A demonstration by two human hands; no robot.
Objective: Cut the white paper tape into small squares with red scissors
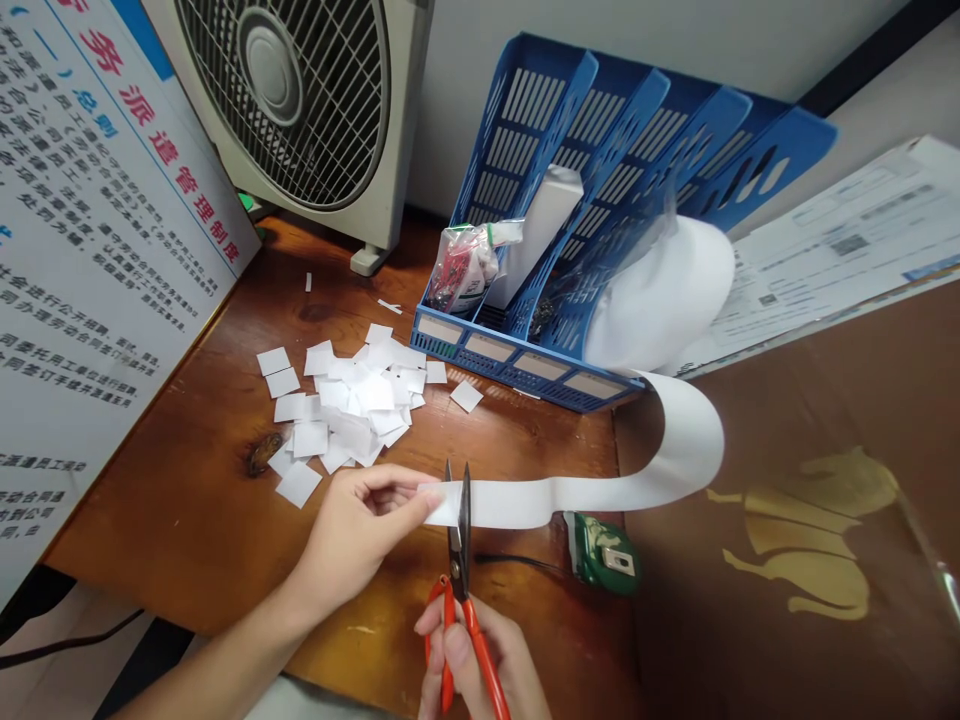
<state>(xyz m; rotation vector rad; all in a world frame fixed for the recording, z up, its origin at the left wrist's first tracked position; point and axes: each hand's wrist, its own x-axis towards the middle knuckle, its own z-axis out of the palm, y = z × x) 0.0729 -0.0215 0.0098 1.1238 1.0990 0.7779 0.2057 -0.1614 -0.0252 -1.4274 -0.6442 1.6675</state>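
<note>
My left hand (358, 530) pinches the free end of a long white paper strip (600, 495) that curls back to a white roll (660, 300) by the blue file rack. My right hand (472, 660) grips red-handled scissors (459, 560), their blades slightly apart around the strip just right of my left fingertips. A pile of several white cut squares (345, 405) lies on the wooden table (187, 500) beyond my left hand.
A blue file rack (600, 150) holds a plastic bag and a white box. A fan (300, 100) stands at the back, a printed board (90, 250) leans on the left. A green device (600, 550) with a cable lies near the strip. Papers (847, 250) lie at right.
</note>
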